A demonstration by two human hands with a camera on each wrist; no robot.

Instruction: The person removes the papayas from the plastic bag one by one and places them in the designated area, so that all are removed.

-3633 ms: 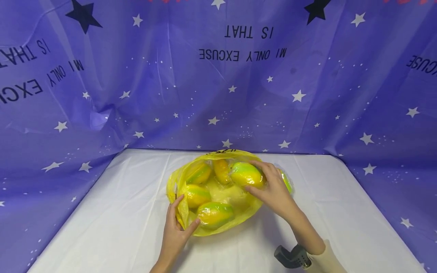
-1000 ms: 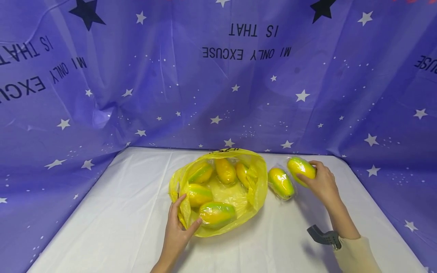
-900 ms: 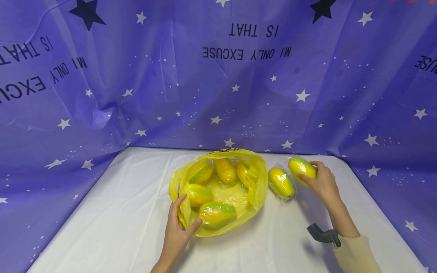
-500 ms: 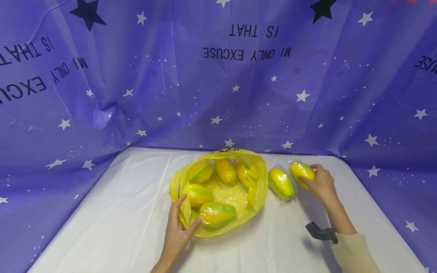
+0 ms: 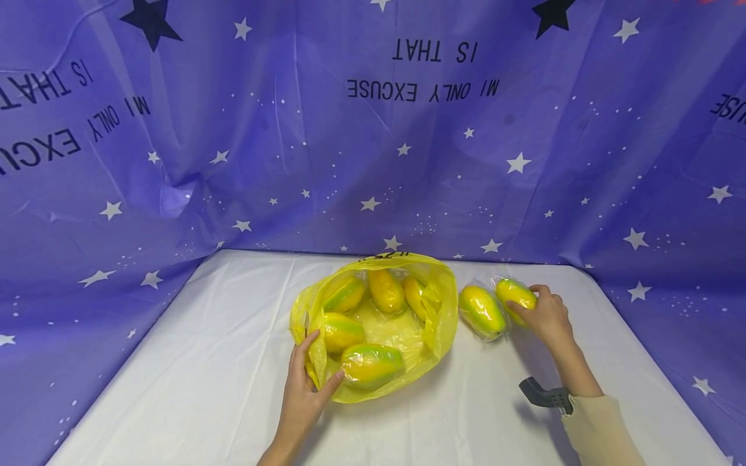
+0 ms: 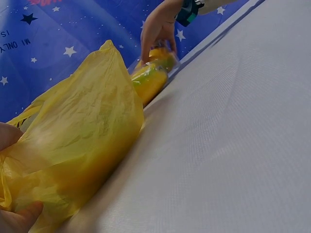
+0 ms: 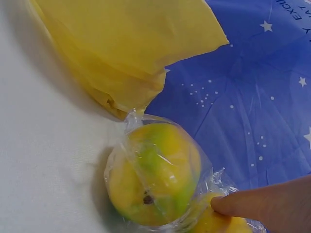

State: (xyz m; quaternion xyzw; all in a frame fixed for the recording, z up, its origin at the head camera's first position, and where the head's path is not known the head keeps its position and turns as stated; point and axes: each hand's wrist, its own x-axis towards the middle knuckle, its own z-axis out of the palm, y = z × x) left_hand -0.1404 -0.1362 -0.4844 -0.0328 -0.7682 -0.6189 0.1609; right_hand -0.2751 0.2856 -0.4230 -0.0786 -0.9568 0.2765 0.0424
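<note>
A yellow plastic bag (image 5: pixel 443 323) stands wide at the mouth on the table, with several yellow-green papayas (image 5: pixel 373 366) in clear wrap inside. My left hand (image 5: pixel 303 395) holds the bag's near left rim, thumb and fingers spread along it; in the left wrist view the thumb (image 6: pixel 30 213) lies against the plastic. Right of the bag rests one wrapped papaya (image 5: pixel 482 310). Close beside it, my right hand (image 5: pixel 550 317) grips another wrapped papaya (image 5: pixel 515 299) from the right, thumb on the near side. In the right wrist view that papaya (image 7: pixel 214 221) is partly hidden behind the resting one.
A white cloth covers the table (image 5: pixel 192 362). Purple star-printed sheeting (image 5: pixel 350 162) rises at the back and both sides. A dark wrist mount (image 5: pixel 544 395) sits on the right wrist, by a beige sleeve (image 5: pixel 600 427).
My right hand has taken a papaya from the bag to the right side, then brought it slightly nearer and lower, beside the resting one. The left hand has stayed at the bag's rim.
</note>
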